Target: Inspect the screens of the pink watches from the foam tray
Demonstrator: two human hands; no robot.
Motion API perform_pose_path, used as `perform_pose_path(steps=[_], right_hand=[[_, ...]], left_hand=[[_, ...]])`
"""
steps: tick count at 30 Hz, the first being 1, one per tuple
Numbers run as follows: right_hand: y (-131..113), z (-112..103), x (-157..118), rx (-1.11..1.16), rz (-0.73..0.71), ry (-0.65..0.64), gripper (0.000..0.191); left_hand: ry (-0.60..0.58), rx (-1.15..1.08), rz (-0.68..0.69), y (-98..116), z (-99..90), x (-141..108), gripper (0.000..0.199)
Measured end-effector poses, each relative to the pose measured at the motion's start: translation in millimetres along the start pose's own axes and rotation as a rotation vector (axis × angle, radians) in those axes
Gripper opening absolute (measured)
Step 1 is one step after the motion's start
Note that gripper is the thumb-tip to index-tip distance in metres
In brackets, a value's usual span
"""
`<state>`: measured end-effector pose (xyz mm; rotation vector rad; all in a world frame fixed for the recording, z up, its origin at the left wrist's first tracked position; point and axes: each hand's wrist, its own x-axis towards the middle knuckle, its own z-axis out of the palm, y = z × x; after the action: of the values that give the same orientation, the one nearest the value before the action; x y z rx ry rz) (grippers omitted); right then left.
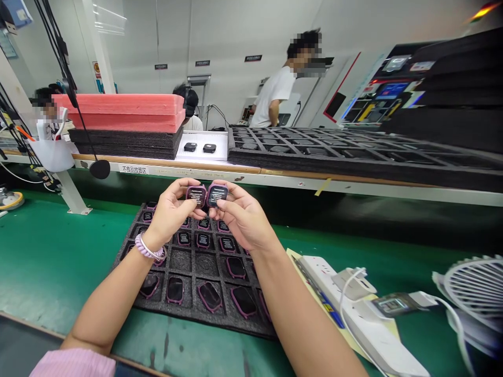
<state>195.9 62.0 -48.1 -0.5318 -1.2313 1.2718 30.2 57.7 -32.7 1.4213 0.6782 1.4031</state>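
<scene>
The left hand (168, 215) and right hand (242, 217) pinch the left smartwatch (196, 196) and right smartwatch (217, 195) between thumb and fingers. Each unit: rounded-square, glossy black screen, white text, purple rim. Both sit just beside each other, above the black foam tray (184, 314) on the green bench (58, 251).

From where I stand, the tiny white print on the purple-rimmed smartwatch (196, 196) in the left hand (168, 214) and its twin (217, 195) in the right hand (241, 217) is too small to read, the hands hide part of the black foam tray (188, 298) beneath them, and the pink sleeve (73, 364) below the left hand and the white fan (477, 293) past the right hand are cut off from view.
</scene>
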Motion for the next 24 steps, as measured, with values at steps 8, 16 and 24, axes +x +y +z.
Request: perform_pose_path(steps=[8,16,24], right_hand=[[-0.2,0.9,-0.7,-0.054,-0.017,-0.009,0.049],[-0.8,1.5,-1.4,-0.061,-0.019,-0.007,0.048],[0.3,1.6,-1.4,-0.05,-0.028,-0.007,0.053]], left_hand=[[-0.003,0.006,0.018,-2.5,-1.4,1.1,0.038],[0.0,0.006,0.019,-1.4,-0.4,1.0,0.034],[-0.035,0.005,0.062,-5.6,-0.2,0.5,0.043]])
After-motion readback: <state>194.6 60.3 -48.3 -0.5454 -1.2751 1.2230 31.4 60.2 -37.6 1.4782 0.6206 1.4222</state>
